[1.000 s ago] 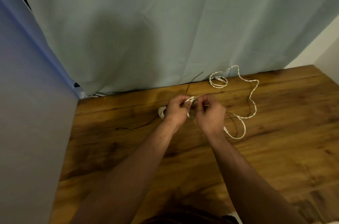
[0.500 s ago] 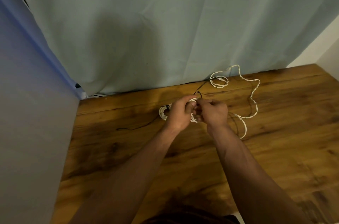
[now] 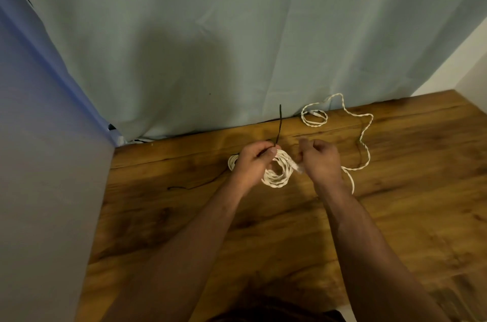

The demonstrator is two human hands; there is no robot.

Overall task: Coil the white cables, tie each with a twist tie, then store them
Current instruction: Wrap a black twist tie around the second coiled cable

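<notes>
Blurred right hand [image 3: 321,161] perhaps pinches an end of the coiled cable [image 3: 275,181].

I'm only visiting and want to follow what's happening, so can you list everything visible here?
coiled white cable: one, white, held up at centre
black twist tie: one, black, sticking up above the coil
loose white cable: one, white, sprawled at back right
thin black strand: one, black, lying left of centre
wooden table: one, brown, under all of these
curtain: one, pale blue-green, behind the table
panel: one, blue-grey, far left
left hand: one, pinching the tie against the coil
right hand: one, fingers curled, pinching the coil's end
</notes>
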